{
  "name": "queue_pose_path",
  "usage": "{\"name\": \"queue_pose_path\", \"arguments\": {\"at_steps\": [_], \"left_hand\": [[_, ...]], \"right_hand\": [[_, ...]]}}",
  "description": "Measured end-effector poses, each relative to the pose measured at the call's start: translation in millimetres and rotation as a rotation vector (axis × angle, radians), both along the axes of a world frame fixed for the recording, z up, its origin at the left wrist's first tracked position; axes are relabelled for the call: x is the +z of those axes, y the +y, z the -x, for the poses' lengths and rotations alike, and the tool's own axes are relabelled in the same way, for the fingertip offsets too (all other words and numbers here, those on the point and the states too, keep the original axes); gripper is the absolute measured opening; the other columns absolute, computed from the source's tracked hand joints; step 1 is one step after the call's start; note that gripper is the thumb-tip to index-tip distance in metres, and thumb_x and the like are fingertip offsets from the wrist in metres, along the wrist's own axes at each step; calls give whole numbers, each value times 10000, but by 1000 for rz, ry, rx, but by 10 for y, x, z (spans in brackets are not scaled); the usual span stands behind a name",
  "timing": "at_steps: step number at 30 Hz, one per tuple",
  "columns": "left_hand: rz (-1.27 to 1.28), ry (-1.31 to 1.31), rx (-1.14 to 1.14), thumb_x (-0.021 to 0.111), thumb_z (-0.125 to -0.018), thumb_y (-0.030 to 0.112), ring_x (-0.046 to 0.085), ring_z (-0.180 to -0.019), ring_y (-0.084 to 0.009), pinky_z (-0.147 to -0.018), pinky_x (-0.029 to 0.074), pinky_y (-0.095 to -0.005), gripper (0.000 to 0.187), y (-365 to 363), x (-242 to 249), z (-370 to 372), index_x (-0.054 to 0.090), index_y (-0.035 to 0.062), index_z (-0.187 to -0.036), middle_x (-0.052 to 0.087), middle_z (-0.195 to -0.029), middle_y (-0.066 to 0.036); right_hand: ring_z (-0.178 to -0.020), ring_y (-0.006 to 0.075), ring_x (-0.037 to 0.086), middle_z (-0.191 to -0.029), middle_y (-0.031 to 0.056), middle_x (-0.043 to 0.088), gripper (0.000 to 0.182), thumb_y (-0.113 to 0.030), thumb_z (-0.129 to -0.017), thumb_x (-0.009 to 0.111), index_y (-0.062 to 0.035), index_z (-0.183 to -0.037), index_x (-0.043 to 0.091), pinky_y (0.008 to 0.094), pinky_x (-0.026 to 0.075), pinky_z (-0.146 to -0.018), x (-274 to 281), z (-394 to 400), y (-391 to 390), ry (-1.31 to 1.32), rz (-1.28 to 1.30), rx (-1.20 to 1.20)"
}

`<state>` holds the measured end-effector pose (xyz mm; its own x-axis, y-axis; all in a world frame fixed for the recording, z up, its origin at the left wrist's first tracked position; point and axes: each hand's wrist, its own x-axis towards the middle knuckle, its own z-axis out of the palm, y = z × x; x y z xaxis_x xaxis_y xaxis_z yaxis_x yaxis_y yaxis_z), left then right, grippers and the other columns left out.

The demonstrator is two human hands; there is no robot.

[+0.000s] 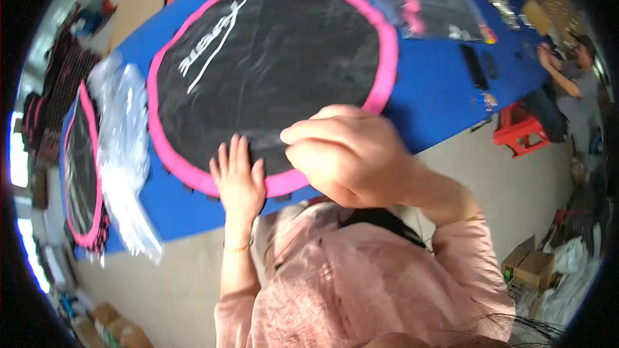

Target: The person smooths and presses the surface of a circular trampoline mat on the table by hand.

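Black, pink-rimmed round fabric mat (277,58) lies on the blue table (438,84) — probably light, pliable; best held by its rim. Left hand (240,187) rests open on it; right hand (348,154) curled closed — any contents indeterminable.

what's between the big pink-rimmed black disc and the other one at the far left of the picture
Crumpled clear plastic lies on the blue table between the big disc and the other one, seen in the head view.
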<state>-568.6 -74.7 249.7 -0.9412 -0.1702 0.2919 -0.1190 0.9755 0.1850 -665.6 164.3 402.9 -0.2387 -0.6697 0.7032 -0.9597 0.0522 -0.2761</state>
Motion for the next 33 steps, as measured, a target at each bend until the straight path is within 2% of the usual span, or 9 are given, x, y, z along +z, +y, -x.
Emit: {"name": "queue_pose_path", "arguments": {"at_steps": [2,4,6,17,20,24,30,31,33], "left_hand": [[108,-16,-23,590,-994,307,404,-1447,-419,-1199,241,-617,578,-38,-56,-28,477,62,-1505,479,-1561,-142],[130,4,11,579,-1001,317,408,-1445,-421,-1198,243,-621,578,-33,-151,-17,475,64,-1510,476,-1565,-139],[-24,3,35,575,-1004,322,409,-1447,-422,-1198,245,-623,577,23,-15,-16,475,66,-1512,475,-1567,-136],[4,-4,36,588,-1001,325,418,-1439,-427,-1191,260,-630,572,-50,-130,10,490,68,-1503,474,-1569,-137],[5,0,36,600,-995,310,426,-1430,-431,-1184,270,-634,564,-42,-101,18,499,70,-1495,484,-1558,-140],[-26,14,23,626,-981,302,424,-1432,-431,-1184,272,-635,566,-31,-78,-7,508,72,-1484,496,-1547,-140],[-42,28,25,611,-987,326,412,-1443,-429,-1190,261,-633,572,-37,-102,7,508,67,-1486,488,-1555,-137],[-33,29,29,617,-984,325,416,-1442,-423,-1190,260,-631,572,-18,-59,-3,511,67,-1484,490,-1553,-135],[-46,21,32,619,-983,324,418,-1440,-420,-1190,260,-631,573,-1,-48,-19,511,68,-1484,493,-1550,-135]], "right_hand": [[-735,268,711,-1034,122,736,200,-49,-731,731,-21,-929,733,397,601,-791,225,-110,-107,41,159,134],[-732,225,725,-773,89,733,171,-77,-727,691,-57,-893,731,387,603,-771,357,-356,-264,-285,387,15],[-743,248,703,-809,79,741,190,-194,-756,671,-87,-903,724,368,590,-769,479,-469,-305,-186,274,-164],[-769,248,693,-846,66,738,198,-235,-776,655,-102,-915,705,347,580,-736,752,-618,-343,-344,75,-316],[-815,244,696,-894,66,736,228,-260,-802,635,-105,-959,694,346,575,-736,724,-557,-205,-176,-205,-190],[-840,263,693,-946,90,736,244,-245,-802,641,-80,-975,684,391,586,-779,600,-508,-159,-142,-97,-3],[-856,276,689,-966,125,730,271,-268,-832,647,-54,-996,676,425,587,-791,1077,-543,-53,-213,-550,-106],[-868,298,682,-995,162,723,278,-270,-862,653,-42,-1021,670,453,582,-820,697,-629,-69,-370,-102,-139],[-841,317,670,-971,185,676,250,-227,-935,587,-5,-1050,603,517,563,-794,754,-479,109,-220,-260,-41]]}}
